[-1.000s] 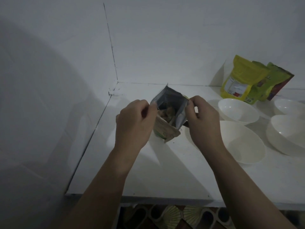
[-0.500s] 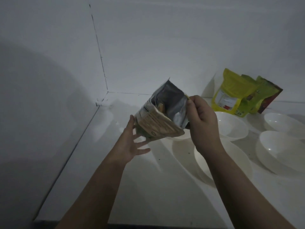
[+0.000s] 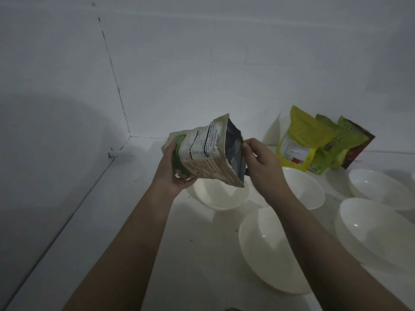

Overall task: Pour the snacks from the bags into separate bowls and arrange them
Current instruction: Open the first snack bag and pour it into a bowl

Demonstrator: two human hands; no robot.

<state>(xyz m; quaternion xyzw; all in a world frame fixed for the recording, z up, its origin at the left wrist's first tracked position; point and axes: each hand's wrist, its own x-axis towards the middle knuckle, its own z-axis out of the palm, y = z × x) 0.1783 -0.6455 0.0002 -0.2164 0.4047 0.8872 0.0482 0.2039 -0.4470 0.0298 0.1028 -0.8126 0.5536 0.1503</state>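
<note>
A beige and green snack bag [image 3: 206, 153] lies tipped on its side in the air, its silver-lined mouth facing right. My left hand [image 3: 175, 173] grips its bottom end. My right hand [image 3: 262, 167] pinches the rim of the open mouth. Directly below the bag stands an empty white bowl [image 3: 221, 195]. Another white bowl [image 3: 269, 250] sits nearer to me, partly under my right forearm. No snack pieces are visible falling.
Three more snack bags, yellow [image 3: 298, 140], green [image 3: 332, 149] and dark red [image 3: 357, 149], lean on the back wall. More white bowls [image 3: 307, 187] [image 3: 379, 227] [image 3: 381, 187] stand on the white counter [image 3: 134, 221] at right. White walls meet in a corner at left.
The bag has tipped from upright to lying sideways above a bowl. My left hand moved from an open touch to gripping the bag's bottom. My right hand kept its pinch on the mouth.
</note>
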